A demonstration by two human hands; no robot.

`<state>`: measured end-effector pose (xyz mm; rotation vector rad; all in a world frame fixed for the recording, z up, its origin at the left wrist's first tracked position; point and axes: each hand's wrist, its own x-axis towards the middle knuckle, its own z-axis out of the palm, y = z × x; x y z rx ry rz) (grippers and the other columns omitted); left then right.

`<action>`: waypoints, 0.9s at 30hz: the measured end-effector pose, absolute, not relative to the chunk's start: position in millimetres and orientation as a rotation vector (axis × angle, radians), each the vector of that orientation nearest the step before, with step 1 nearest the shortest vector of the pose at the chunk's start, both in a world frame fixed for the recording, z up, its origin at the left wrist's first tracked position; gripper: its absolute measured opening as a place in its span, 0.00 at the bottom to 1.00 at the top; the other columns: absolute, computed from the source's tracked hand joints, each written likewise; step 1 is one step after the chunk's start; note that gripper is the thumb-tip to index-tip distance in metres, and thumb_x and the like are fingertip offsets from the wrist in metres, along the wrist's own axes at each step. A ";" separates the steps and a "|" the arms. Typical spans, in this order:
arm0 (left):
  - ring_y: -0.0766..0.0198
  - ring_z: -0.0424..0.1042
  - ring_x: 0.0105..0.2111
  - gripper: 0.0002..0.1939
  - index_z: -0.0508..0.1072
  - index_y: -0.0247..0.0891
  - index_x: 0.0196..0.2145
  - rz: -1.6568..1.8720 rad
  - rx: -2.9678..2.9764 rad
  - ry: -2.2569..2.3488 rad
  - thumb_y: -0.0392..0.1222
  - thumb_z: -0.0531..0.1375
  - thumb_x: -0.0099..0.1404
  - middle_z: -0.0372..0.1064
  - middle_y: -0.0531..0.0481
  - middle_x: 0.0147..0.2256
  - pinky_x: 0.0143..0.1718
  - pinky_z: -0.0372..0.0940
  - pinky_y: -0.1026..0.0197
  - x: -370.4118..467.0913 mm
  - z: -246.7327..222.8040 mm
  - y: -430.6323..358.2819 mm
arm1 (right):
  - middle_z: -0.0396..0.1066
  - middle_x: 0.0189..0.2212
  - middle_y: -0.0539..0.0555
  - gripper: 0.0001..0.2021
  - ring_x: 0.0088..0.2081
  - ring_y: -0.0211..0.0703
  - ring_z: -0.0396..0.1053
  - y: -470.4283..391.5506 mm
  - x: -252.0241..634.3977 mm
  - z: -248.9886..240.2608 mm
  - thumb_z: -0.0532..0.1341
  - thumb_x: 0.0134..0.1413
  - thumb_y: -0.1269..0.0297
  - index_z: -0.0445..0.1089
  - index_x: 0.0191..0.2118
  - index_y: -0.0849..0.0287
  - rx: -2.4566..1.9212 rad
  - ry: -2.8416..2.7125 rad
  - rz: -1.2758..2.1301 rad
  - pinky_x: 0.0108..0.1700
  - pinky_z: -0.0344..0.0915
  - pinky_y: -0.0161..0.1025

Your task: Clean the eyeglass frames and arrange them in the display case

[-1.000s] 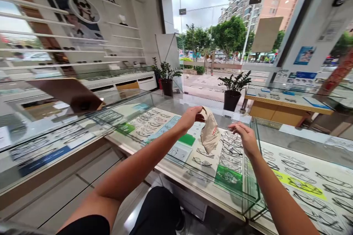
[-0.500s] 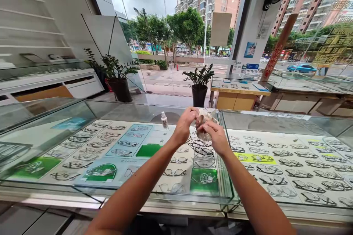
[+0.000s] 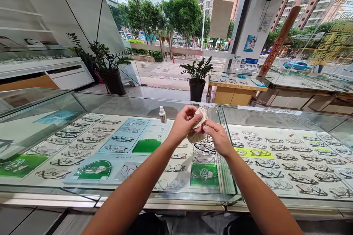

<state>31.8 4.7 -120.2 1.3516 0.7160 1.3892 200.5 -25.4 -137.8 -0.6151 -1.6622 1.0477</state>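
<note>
My left hand [image 3: 185, 123] pinches a crumpled cream cloth [image 3: 200, 116] above the glass display case. Close beside it on the right, my right hand [image 3: 217, 137] has its fingers pressed together at the cloth's edge; what lies between them is too small to make out. Part of the cloth hangs below both hands. A small white spray bottle [image 3: 162, 115] stands upright on the glass, to the left of my left hand. Rows of eyeglasses [image 3: 175, 168] lie under the glass beneath my arms.
The glass case [image 3: 121, 100] spans the view, joined to a second case of eyeglasses [image 3: 280, 148] on the right. Green display cards [image 3: 146, 146] lie inside. Beyond are potted plants [image 3: 196, 90], a wooden display table [image 3: 234, 95] and a glass storefront.
The view has tilted down and shifted slightly. My left hand has turned, with its thumb now over the cloth, and the cloth is bunched differently between my hands.
</note>
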 end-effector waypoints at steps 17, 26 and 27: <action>0.70 0.57 0.15 0.24 0.71 0.41 0.39 1.161 1.175 0.507 0.61 0.73 0.61 0.59 0.63 0.17 0.20 0.69 0.61 40.7 -140.7 8.6 | 0.70 0.27 0.52 0.23 0.29 0.42 0.62 -3.7 196.9 -163.7 0.67 0.61 0.38 0.82 0.35 0.57 -0.704 -1.515 1.355 0.36 0.61 0.42; 0.68 0.59 0.14 0.27 0.71 0.39 0.34 1.179 1.172 0.431 0.69 0.65 0.67 0.59 0.60 0.14 0.21 0.68 0.61 40.8 -141.6 13.5 | 0.75 0.31 0.53 0.19 0.31 0.41 0.61 -8.2 199.5 -156.7 0.67 0.61 0.44 0.86 0.36 0.55 -0.707 -1.556 1.333 0.39 0.62 0.42; 0.68 0.61 0.16 0.27 0.72 0.38 0.35 1.188 1.165 0.419 0.67 0.67 0.67 0.61 0.59 0.15 0.23 0.67 0.62 39.7 -140.5 14.6 | 0.76 0.32 0.53 0.17 0.31 0.41 0.61 -6.5 200.6 -156.7 0.68 0.60 0.46 0.86 0.35 0.55 -0.709 -1.522 1.325 0.38 0.61 0.42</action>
